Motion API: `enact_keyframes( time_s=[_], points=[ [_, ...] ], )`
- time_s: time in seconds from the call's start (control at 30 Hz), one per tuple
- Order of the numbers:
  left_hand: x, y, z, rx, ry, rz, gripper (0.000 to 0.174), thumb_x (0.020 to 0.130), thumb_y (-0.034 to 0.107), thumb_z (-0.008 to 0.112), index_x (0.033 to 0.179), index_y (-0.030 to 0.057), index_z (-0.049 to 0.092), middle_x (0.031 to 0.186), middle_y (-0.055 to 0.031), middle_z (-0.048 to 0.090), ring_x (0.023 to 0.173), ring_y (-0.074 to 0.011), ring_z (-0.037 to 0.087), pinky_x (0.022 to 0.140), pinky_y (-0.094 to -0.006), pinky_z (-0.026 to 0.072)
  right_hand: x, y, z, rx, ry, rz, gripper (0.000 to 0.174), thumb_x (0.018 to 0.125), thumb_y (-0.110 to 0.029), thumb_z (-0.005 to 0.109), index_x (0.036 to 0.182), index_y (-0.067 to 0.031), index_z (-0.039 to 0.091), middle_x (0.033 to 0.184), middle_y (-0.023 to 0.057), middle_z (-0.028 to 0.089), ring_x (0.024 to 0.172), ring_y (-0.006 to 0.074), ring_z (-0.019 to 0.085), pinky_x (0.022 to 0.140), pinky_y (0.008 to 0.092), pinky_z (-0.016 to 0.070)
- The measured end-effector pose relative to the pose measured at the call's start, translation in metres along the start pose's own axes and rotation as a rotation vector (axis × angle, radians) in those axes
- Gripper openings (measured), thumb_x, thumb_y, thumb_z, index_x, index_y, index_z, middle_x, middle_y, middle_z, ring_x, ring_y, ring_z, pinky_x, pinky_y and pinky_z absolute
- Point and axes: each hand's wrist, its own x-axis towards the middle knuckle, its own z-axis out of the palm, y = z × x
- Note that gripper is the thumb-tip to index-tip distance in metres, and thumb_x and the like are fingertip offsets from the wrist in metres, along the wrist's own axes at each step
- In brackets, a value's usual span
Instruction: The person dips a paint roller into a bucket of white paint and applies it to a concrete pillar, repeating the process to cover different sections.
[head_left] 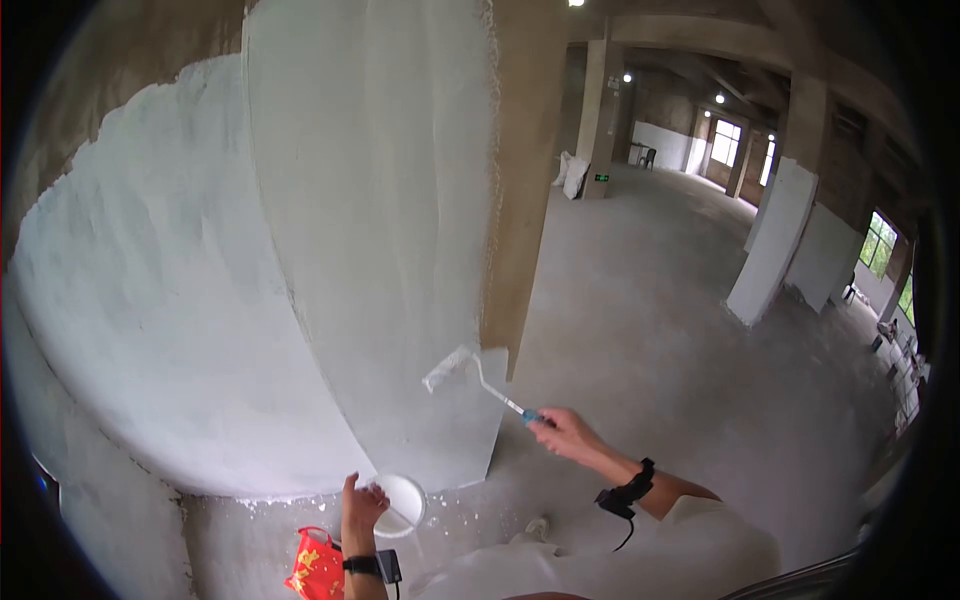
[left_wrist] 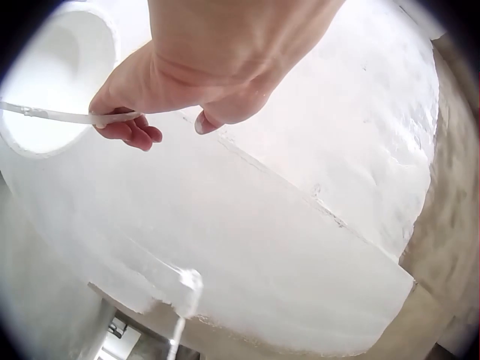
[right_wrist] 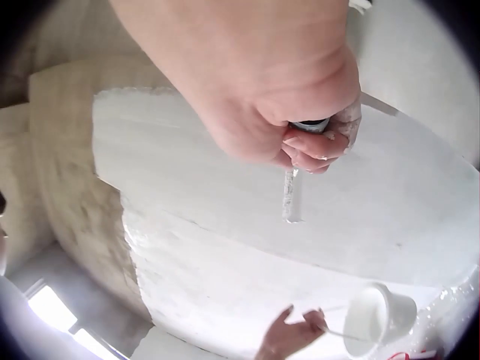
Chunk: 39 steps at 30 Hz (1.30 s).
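Observation:
My right hand [head_left: 568, 437] grips the blue handle [head_left: 533, 415] of a paint roller. The white roller head [head_left: 450, 368] lies over the lower part of a pale-coated pillar [head_left: 380, 200] in the head view, near the pillar's right edge. Fingers of the right hand [right_wrist: 307, 120] curl round the dark handle end, and white specks show on them. My left hand [head_left: 365, 505] holds a white bucket [head_left: 415, 490] by its thin handle [left_wrist: 67, 116]. Curled fingers hook that handle, while the thumb stands away from it. White paint coats the bucket's inside.
A red bag [head_left: 315, 565] with yellow print stands on the floor beside the left hand. White spots dot the floor at the wall's foot. Left of the pillar is a white-coated wall [head_left: 170, 270]. Farther back stand columns [head_left: 775, 240], white sacks [head_left: 573, 175] and windows.

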Motion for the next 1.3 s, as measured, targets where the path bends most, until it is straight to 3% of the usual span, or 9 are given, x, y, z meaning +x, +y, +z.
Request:
enact_keyframes(
  time_s=[0.1, 0.3, 0.43, 0.5, 0.63, 0.8, 0.87, 1.17, 1.3],
  points=[
    [-0.012, 0.006, -0.021, -0.058, 0.066, -0.002, 0.043, 0.085, 0.047, 0.054, 0.076, 0.0060, 0.048, 0.064, -0.0047, 0.051, 0.061, -0.0192, 0.052, 0.058, -0.0338, 0.0422, 0.007, -0.057, -0.044, 0.017, 0.091, -0.108, 0.019, 0.097, -0.028, 0.057, 0.091, -0.0101, 0.059, 0.069, -0.0069, 0.050, 0.056, 0.0009, 0.042, 0.047, 0.0186, 0.0345],
    [-0.028, 0.033, -0.097, -0.109, 0.186, 0.094, 0.050, 0.085, 0.051, 0.054, 0.092, 0.0044, 0.038, 0.065, -0.0048, 0.049, 0.061, -0.0197, 0.051, 0.057, -0.0343, 0.0416, 0.011, -0.197, -0.110, 0.188, 0.222, -0.365, 0.022, 0.098, -0.030, 0.057, 0.095, -0.0085, 0.061, 0.068, -0.0068, 0.047, 0.055, 0.0005, 0.038, 0.045, 0.0186, 0.0304],
    [-0.047, 0.044, -0.124, -0.181, 0.365, 0.125, 0.045, 0.083, 0.051, 0.056, 0.081, 0.0085, 0.041, 0.058, -0.0043, 0.050, 0.055, -0.0195, 0.051, 0.050, -0.0321, 0.0414, 0.023, -0.275, -0.137, 0.287, 0.296, -0.444, 0.027, 0.098, -0.033, 0.057, 0.105, -0.0084, 0.063, 0.072, -0.0064, 0.050, 0.055, -0.0002, 0.037, 0.045, 0.0169, 0.0270],
    [-0.051, 0.050, -0.156, -0.200, 0.353, 0.162, 0.041, 0.082, 0.050, 0.059, 0.078, 0.0119, 0.044, 0.057, -0.0009, 0.051, 0.051, -0.0156, 0.052, 0.049, -0.0299, 0.0417, 0.041, -0.302, -0.158, 0.306, 0.157, -0.566, 0.028, 0.098, -0.030, 0.057, 0.109, -0.0052, 0.062, 0.072, -0.0044, 0.051, 0.053, -0.0014, 0.039, 0.041, 0.0157, 0.0246],
    [-0.078, 0.058, -0.187, -0.202, 0.387, 0.224, 0.039, 0.082, 0.048, 0.061, 0.079, 0.0126, 0.045, 0.059, 0.0001, 0.052, 0.051, -0.0139, 0.052, 0.049, -0.0291, 0.0424, 0.068, -0.347, -0.174, 0.327, 0.122, -0.671, 0.030, 0.100, -0.026, 0.054, 0.111, 0.0013, 0.059, 0.076, -0.0024, 0.051, 0.053, -0.0020, 0.037, 0.040, 0.0148, 0.0247],
    [-0.097, 0.057, -0.199, -0.230, 0.543, 0.282, 0.041, 0.082, 0.048, 0.061, 0.085, 0.0121, 0.043, 0.062, 0.0005, 0.051, 0.055, -0.0122, 0.052, 0.051, -0.0285, 0.0418, 0.095, -0.377, -0.184, 0.350, 0.151, -0.791, 0.031, 0.100, -0.025, 0.054, 0.112, 0.0036, 0.057, 0.077, -0.0012, 0.051, 0.054, -0.0012, 0.035, 0.041, 0.0152, 0.0260],
    [-0.096, 0.056, -0.205, -0.235, 0.565, 0.273, 0.041, 0.082, 0.049, 0.060, 0.086, 0.0122, 0.042, 0.062, 0.0007, 0.050, 0.055, -0.0119, 0.051, 0.052, -0.0284, 0.0416, 0.106, -0.385, -0.188, 0.356, 0.172, -0.857, 0.027, 0.098, -0.024, 0.057, 0.104, 0.0017, 0.059, 0.077, 0.0012, 0.053, 0.055, 0.0025, 0.038, 0.043, 0.0181, 0.0276],
    [-0.071, 0.043, -0.232, -0.189, 0.508, 0.142, 0.039, 0.083, 0.048, 0.057, 0.082, 0.0090, 0.050, 0.061, 0.0010, 0.049, 0.054, -0.0129, 0.048, 0.053, -0.0287, 0.0394, 0.133, -0.362, -0.173, 0.334, 0.326, -0.759, 0.023, 0.098, -0.024, 0.056, 0.100, -0.0017, 0.059, 0.073, 0.0000, 0.052, 0.054, 0.0034, 0.038, 0.043, 0.0197, 0.0283],
    [-0.060, 0.038, -0.216, -0.187, 0.504, 0.134, 0.040, 0.082, 0.047, 0.057, 0.081, 0.0077, 0.049, 0.062, -0.0003, 0.049, 0.055, -0.0143, 0.048, 0.055, -0.0294, 0.0399, 0.142, -0.343, -0.162, 0.366, 0.317, -0.757, 0.023, 0.099, -0.025, 0.056, 0.102, -0.0020, 0.059, 0.073, -0.0001, 0.052, 0.054, 0.0034, 0.038, 0.043, 0.0201, 0.0278]
  ],
)
